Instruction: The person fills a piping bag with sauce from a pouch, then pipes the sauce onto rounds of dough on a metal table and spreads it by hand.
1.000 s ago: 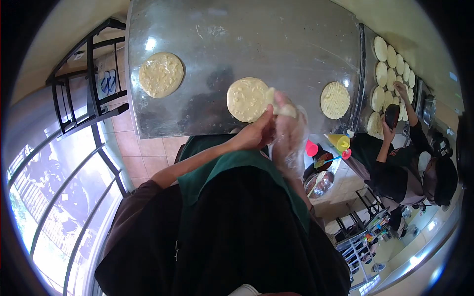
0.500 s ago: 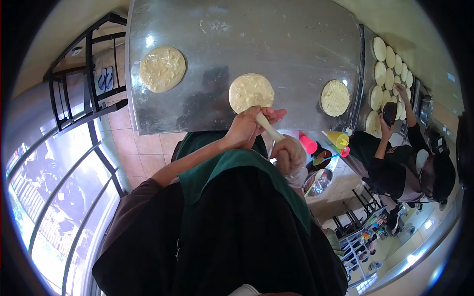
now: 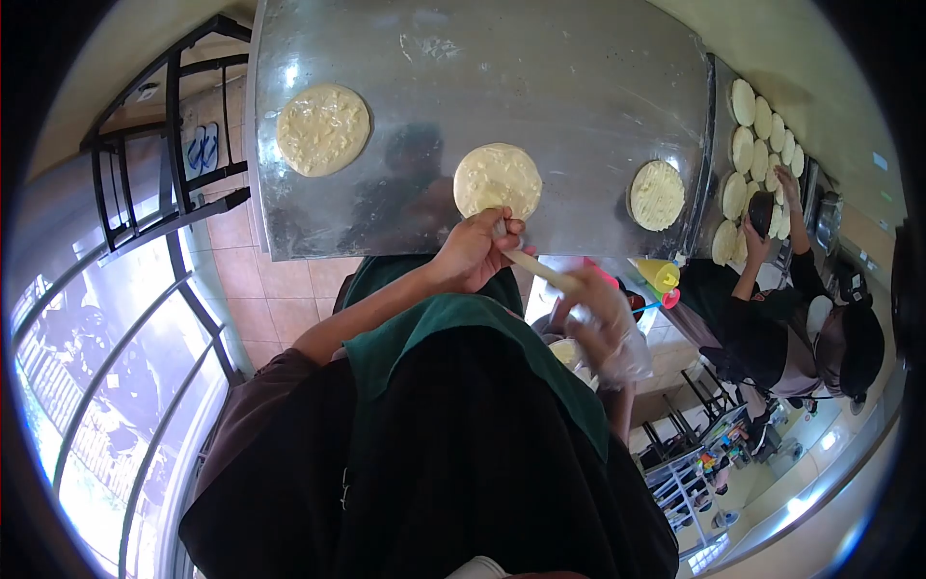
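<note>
My left hand [image 3: 473, 253] is closed in a pinch on one end of a pale, cream-coloured rod [image 3: 542, 271], at the table's near edge. Whether the rod is wood or dough I cannot tell. Its other end runs into my right hand [image 3: 603, 323], which wears a clear plastic glove and is smeared by motion, its fingers closed around it. Just beyond my left fingertips a flat dough round [image 3: 498, 180] with lumpy topping lies on the metal table [image 3: 540, 77]. A second dough round [image 3: 323, 129] lies far left, and a third round [image 3: 657, 195] with a ridged surface lies right.
At right, a co-worker [image 3: 772, 318] holds a dark bowl [image 3: 761, 214] over several pale rounds [image 3: 733, 195]. A yellow container [image 3: 663, 274] stands below the table's right edge. Black metal railing [image 3: 174, 135] and blue sandals [image 3: 203, 147] are at left.
My right hand has moved right and slightly down, away from my left hand. More of the pale rod shows between them. My left fingers have curled in on its end.
</note>
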The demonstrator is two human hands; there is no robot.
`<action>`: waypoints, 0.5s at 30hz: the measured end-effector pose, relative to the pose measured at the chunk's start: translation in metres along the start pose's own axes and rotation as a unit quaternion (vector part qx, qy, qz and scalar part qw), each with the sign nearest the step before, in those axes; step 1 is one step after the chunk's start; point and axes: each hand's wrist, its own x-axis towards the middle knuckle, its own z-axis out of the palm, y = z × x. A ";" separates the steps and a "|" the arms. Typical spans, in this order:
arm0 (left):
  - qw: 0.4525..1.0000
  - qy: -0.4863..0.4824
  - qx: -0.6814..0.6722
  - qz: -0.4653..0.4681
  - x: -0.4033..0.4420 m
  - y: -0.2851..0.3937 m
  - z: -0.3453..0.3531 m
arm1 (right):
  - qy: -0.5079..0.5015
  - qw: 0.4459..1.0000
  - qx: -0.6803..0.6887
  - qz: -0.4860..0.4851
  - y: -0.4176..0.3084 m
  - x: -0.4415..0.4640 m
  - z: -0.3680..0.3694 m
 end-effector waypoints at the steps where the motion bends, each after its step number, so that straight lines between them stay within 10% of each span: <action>1: 1.000 -0.005 -0.001 0.013 -0.002 -0.001 0.000 | 0.046 0.999 -0.020 0.020 0.009 0.007 0.001; 4: 0.998 0.013 0.064 -0.027 -0.005 -0.007 0.003 | 0.081 0.992 -0.001 0.101 0.072 0.029 0.020; 7: 0.867 -0.049 0.493 0.054 -0.001 -0.019 -0.003 | 0.006 0.931 0.244 0.271 0.102 0.060 0.046; 10: 0.907 -0.003 0.420 -0.010 0.005 -0.033 -0.006 | -0.035 0.886 0.286 0.364 0.074 0.085 0.064; 11: 0.916 0.024 0.388 0.102 0.017 -0.058 -0.022 | -0.050 0.885 0.262 0.381 0.064 0.092 0.066; 15: 0.910 0.008 0.407 -0.074 0.004 -0.033 -0.010 | -0.109 0.903 0.167 0.380 0.090 0.104 0.068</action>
